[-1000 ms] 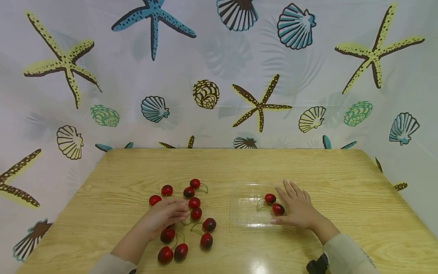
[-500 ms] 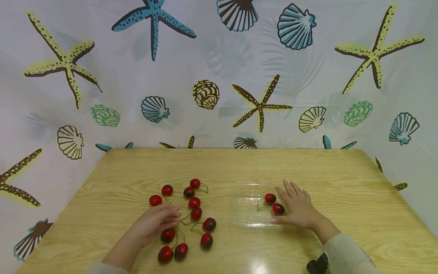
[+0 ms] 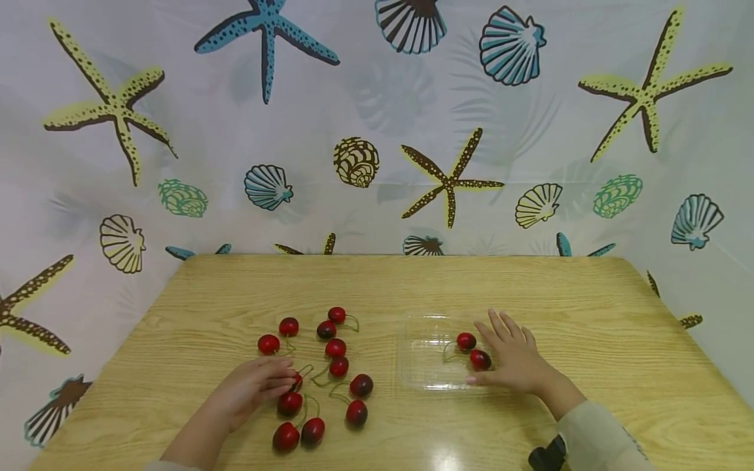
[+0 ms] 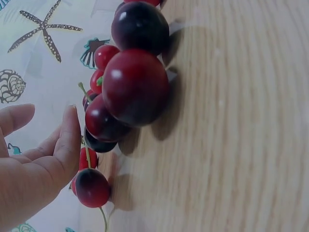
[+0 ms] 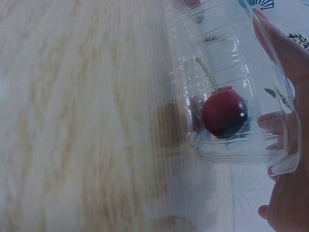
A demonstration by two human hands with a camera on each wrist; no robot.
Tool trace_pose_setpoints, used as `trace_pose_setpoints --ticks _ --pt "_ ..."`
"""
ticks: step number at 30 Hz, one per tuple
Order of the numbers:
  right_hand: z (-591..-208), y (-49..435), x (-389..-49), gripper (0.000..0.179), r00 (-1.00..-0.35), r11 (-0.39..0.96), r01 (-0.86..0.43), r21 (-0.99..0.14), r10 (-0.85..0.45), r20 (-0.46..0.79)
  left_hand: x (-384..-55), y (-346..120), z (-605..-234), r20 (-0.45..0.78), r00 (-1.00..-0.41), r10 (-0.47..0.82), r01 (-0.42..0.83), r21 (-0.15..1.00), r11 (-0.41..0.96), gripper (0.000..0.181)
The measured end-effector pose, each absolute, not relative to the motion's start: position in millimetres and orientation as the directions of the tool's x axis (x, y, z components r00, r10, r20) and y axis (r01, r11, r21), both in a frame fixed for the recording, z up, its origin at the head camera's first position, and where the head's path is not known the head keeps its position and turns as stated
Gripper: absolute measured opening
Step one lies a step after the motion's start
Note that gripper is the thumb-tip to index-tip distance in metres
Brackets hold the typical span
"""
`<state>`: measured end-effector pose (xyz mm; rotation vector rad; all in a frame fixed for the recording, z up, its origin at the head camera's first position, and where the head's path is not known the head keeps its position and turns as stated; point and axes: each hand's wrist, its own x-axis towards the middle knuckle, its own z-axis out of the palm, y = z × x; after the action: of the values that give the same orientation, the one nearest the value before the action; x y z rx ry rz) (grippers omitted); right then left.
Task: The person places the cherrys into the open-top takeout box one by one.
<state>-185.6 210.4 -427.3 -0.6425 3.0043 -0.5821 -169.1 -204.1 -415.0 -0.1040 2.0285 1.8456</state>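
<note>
Several red, dark-shaded cherries with green stems, among them one cherry (image 3: 356,414) near the front, lie loose on the wooden table left of centre. My left hand (image 3: 252,387) hovers at their left side. Its fingers are extended, and the thumb and fingers stand apart in the left wrist view with nothing between them. One cherry (image 3: 297,381) is partly hidden by its fingertips. My right hand (image 3: 515,356) holds the right end of a clear plastic container (image 3: 415,376), thumb at the near side and fingers spread toward the far side. Two cherries (image 3: 480,359) lie inside it.
The wooden table (image 3: 589,314) runs back to a white cloth (image 3: 330,78) printed with starfish and shells. A small black object (image 3: 546,456) sits at the right sleeve's cuff. Bare tabletop separates the loose cherries from the container.
My left hand has drawn back to the left and slightly nearer, uncovering cherries that it hid before. The right hand and the container have stayed in place.
</note>
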Motion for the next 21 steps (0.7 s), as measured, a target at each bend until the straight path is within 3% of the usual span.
trace_pose_setpoints --ticks 21 --pt "-430.6 211.8 -187.4 0.095 -0.915 0.844 -0.391 -0.367 -0.4 0.056 -170.4 -220.3 -422.9 -0.344 -0.921 0.185 -0.339 0.939 0.06 0.047"
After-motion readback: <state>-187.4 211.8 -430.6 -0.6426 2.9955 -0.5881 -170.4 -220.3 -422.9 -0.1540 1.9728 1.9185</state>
